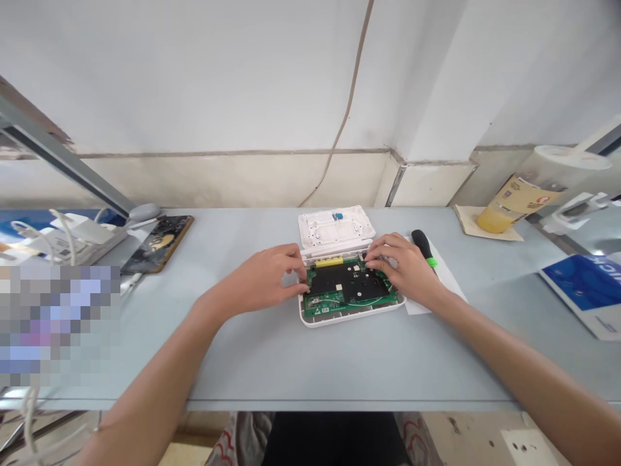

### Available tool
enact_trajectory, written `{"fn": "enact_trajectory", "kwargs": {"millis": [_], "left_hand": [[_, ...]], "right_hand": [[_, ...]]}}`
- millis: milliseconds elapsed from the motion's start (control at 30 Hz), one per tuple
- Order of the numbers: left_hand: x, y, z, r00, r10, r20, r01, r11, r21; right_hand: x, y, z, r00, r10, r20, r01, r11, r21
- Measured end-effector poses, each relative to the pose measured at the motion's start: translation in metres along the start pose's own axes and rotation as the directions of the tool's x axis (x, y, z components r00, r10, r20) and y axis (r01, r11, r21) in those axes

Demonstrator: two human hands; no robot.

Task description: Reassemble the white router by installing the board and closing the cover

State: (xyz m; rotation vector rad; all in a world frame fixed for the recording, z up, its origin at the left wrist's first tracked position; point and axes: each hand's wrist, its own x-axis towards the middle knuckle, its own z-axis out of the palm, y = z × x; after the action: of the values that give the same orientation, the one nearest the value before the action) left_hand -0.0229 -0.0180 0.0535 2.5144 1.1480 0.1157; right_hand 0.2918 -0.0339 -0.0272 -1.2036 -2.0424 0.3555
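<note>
Bare forearms (160, 362) reach in from the near edge of a pale blue desk (252, 382). White chargers (87, 233) and a dark handheld device (158, 243) lie at the far left corner. At centre, a green circuit board (320, 303) with a black shield sits inside an open white plastic housing (349, 319), its white cover (334, 226) just behind. Left hand (262, 278) and right hand (402, 272) curl fingers over the board's edges; whether either is clamping cannot be told. A black-handled screwdriver (423, 249) lies on white paper (420, 305) just right, with a yellow cup (514, 207) and blue booklet (587, 291) further right.
</note>
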Motion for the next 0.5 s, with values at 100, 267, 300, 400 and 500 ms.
{"fn": "enact_trajectory", "kwargs": {"millis": [100, 267, 300, 400, 500], "left_hand": [[0.002, 0.004, 0.003, 0.999, -0.038, -0.015, 0.039, 0.998, 0.045], [0.001, 0.016, 0.007, 0.995, 0.087, -0.050, -0.087, 0.996, 0.001], [0.001, 0.018, 0.008, 0.991, 0.126, -0.033, -0.126, 0.992, -0.005], [0.000, 0.022, 0.011, 0.981, 0.190, 0.029, -0.191, 0.981, 0.036], [0.001, 0.024, 0.014, 0.973, 0.224, 0.062, -0.230, 0.967, 0.110]], "right_hand": [[0.000, 0.000, 0.000, 1.000, -0.010, -0.008, 0.010, 1.000, 0.002], [0.000, 0.000, 0.000, 0.999, -0.025, -0.025, 0.025, 1.000, 0.010], [0.000, 0.000, 0.000, 0.999, -0.024, -0.024, 0.024, 1.000, 0.010], [0.000, -0.001, 0.000, 1.000, -0.012, -0.015, 0.012, 1.000, 0.011], [0.001, -0.001, 0.000, 1.000, 0.000, -0.009, 0.000, 1.000, 0.021]]}}
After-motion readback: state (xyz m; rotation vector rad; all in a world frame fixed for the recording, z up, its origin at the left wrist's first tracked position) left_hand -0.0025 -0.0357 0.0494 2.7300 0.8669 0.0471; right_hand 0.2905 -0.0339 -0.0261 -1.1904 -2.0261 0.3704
